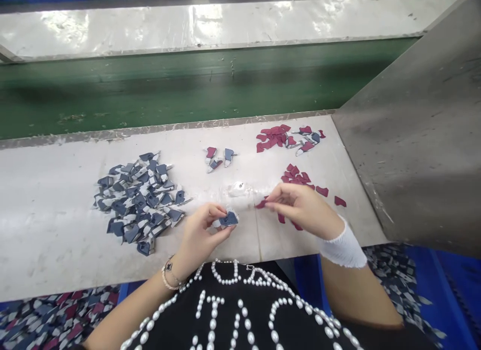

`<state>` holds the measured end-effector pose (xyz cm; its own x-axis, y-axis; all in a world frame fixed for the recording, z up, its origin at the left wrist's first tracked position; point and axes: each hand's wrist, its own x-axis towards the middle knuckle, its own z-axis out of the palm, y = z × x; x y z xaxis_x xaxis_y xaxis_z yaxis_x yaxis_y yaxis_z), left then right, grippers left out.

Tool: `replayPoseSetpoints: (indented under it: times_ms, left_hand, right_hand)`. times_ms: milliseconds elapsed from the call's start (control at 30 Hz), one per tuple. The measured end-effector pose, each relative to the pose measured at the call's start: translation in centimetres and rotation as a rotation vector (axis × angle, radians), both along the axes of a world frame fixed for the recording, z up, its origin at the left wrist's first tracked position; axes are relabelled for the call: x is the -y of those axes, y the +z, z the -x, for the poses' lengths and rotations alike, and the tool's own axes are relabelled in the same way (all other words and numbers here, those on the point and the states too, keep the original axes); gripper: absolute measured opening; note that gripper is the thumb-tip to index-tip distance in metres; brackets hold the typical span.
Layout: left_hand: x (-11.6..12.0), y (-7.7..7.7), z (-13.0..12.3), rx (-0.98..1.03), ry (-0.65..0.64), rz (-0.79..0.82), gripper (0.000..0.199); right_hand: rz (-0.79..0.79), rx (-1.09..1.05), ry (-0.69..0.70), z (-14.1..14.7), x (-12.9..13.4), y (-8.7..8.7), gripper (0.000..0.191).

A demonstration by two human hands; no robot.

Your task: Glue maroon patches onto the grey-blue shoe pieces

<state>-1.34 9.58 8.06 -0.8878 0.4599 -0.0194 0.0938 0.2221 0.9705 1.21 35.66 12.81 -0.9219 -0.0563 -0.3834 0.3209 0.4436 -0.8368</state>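
The left hand (199,234) pinches a navy fabric piece (228,219) between thumb and fingertips, its grip closed and the piece's long axis lying roughly level, reaching out to the right toward the other hand. The right hand (300,207) has a maroon scrap (260,204) at its fingertips, also closed, though the fingers hide so much that its shape is hard to tell. That scrap points left, near the navy fabric piece, with a small gap between them. On the white desk (56,239), a heap of navy pieces (139,202) lies left of centre, a few mixed pieces (220,159) sit at upper middle, and a maroon pile (278,138) lies farther right, above a looser maroon spread (295,174) just beyond the right hand.
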Motion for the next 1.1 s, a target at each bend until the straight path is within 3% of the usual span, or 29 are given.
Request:
replayPoseSetpoints:
  times_ms: [167, 300, 700, 867, 1100]
  left_hand:
    - [-0.9, -0.5, -0.4, -0.120, 0.040, 0.019, 0.024]
    - [-1.0, -0.1, -0.3, -0.236, 0.042, 0.048, 0.024]
    - [-0.3, 1.7, 0.0, -0.478, -0.014, 0.096, 0.022]
    - [-0.1, 2.2, -0.1, -0.426, -0.014, 0.050, 0.020]
    - [0.8, 3.0, -0.1, -0.345, -0.087, -0.014, 0.025]
  right_hand:
    - [0.333, 0.040, -0.024, -1.5, 4.6, -0.2, 0.017]
    - [0.436, 0.060, -0.079, -1.4, 5.5, -0.8, 0.016]
    - [0.430, 0.084, -0.101, -0.8, 5.7, 0.0, 0.020]
    - [0.391, 0.091, -0.082, -0.8, 5.5, 0.5, 0.023]
    - [0.431, 0.069, 0.080, -0.8, 5.1, 1.1, 0.022]
